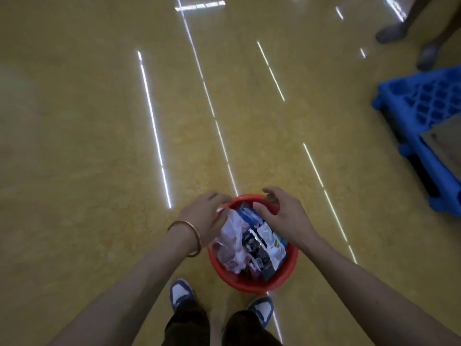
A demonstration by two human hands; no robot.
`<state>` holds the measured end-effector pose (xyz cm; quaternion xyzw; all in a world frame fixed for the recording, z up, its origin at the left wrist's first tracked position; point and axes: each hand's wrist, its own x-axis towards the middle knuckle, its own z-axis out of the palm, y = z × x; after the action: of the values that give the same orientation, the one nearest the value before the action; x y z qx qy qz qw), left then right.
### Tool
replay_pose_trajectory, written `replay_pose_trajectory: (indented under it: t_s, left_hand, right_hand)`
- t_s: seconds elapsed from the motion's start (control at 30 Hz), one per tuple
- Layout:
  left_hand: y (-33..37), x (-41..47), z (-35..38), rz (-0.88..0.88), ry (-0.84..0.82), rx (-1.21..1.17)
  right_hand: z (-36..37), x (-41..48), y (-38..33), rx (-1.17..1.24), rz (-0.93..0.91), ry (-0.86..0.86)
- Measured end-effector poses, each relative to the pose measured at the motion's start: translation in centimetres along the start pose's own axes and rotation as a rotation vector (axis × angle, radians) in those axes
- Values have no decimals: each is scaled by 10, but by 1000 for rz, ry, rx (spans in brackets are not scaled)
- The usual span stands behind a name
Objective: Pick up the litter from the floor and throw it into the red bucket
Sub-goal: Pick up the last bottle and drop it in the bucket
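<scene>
At the lower middle of the frame, a red bucket [249, 284] is sitting between both hands, just ahead of the person's blue-and-white shoes [180, 293]; whether it is resting on the yellow floor [87, 121] or hanging just above it is hard to tell. The litter [252, 240] is lying inside the bucket, filling it nearly to the rim: a crumpled pale plastic bag [232, 236] on the left, a blue packet [249, 214] toward the far side, and a silver and black wrapper [269, 243] on the right. What is lying under them is hidden.

The left hand [207, 216], with a bangle [197, 236] on its wrist, is gripping the bucket's left rim, its fingers curling over the edge so that the tips are partly hidden. The right hand [282, 213] is gripping the far right rim, its fingers bending over the outside and the thumb reaching inside beside the blue packet.

At the right edge of the frame, a blue plastic pallet [424, 101] is being cut off by the border, with a flat grey board [446, 143] lying on it. In the upper right corner, another person's feet [391, 32] are showing, blurred and dark.
</scene>
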<state>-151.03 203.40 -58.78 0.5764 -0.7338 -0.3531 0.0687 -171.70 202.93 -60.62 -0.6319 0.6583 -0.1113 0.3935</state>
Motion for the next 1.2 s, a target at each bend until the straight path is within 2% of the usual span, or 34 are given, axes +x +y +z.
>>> replay_pose_trajectory:
  t_s: [0.17,0.33,0.47,0.7,0.93,1.2]
  left_hand:
    - [33,-51,-154,-27,363,-120]
    - [42,-151,-263,-119,588,-136]
    - [22,-239,-321,-200,749,-150]
    - [-36,-359,-435,-260,999,11]
    - [-80,-458,-493,-392,1141,124]
    - [-145,-551,-497,-669,1230,46]
  right_hand:
    - [-61,1,-152,39,-254,39]
    - [-75,-23,-291,29,-454,-75]
    - [-68,-56,-388,-12,-600,-160]
    - [-35,-94,-567,38,-888,-109]
    - [34,-129,-682,-17,-1087,-265]
    - [139,-144,-786,-89,-1194,-524]
